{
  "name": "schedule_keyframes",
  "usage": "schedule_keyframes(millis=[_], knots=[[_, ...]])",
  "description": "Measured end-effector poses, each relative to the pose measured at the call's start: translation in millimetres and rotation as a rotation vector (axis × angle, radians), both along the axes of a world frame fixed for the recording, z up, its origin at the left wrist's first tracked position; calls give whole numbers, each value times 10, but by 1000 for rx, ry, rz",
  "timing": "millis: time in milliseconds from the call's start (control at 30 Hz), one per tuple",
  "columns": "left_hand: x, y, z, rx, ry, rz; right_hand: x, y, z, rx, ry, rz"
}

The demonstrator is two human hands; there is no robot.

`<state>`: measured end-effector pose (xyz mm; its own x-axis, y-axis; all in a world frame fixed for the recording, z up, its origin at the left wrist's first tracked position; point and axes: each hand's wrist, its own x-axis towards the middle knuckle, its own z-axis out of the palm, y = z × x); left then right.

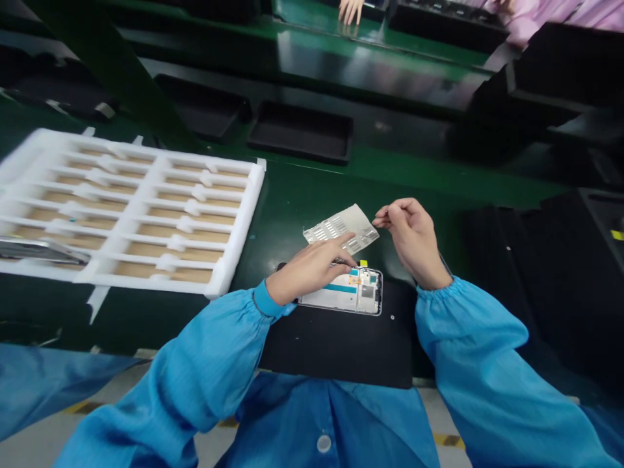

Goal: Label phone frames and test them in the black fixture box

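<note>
A phone frame (336,297) with blue-green strips and a yellow tab lies face up on a black mat (341,348). Just beyond it sits a pale sheet (358,224) bearing rows of small silvery stickers. My left hand (316,263) is open, fingers stretched over the near edge of the sheet and the upper side of the frame, covering part of both. Beside the sheet's right corner, my right hand (412,237) has thumb and fingertips pinched together. Whatever may be between those fingertips is too small to make out.
On the left stands a white foam tray (238,227) with slots, one holding a phone-like part (43,250). Black trays (299,133) sit further back. Dark boxes (580,279) stand on the right. Across the bench, another person's hand (351,10) shows.
</note>
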<state>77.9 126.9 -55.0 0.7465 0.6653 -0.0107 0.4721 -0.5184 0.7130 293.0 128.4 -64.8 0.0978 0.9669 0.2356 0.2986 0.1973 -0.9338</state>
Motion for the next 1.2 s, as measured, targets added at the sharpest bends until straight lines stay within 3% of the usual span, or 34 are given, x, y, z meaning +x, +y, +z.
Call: schedule_keyframes(millis=[67,200,333,500,700,1200], knots=[[-14,-88,69,96,-1,33,-84,-157,163,-54,164,-17],[-38,-324,181,317,-46,52,-186,-571,454,-54,131,-56],[-94,-632,237,547,-120,50,-220,-992,612,71,-92,-72],[-246,-944,288,603,-171,116,-338,-1366,702,235,-501,98],[-346,-999,222,580,-221,207,-458,-1448,709,271,-742,220],[-339,-975,195,628,-221,205,-585,-1446,914,146,-1043,285]])
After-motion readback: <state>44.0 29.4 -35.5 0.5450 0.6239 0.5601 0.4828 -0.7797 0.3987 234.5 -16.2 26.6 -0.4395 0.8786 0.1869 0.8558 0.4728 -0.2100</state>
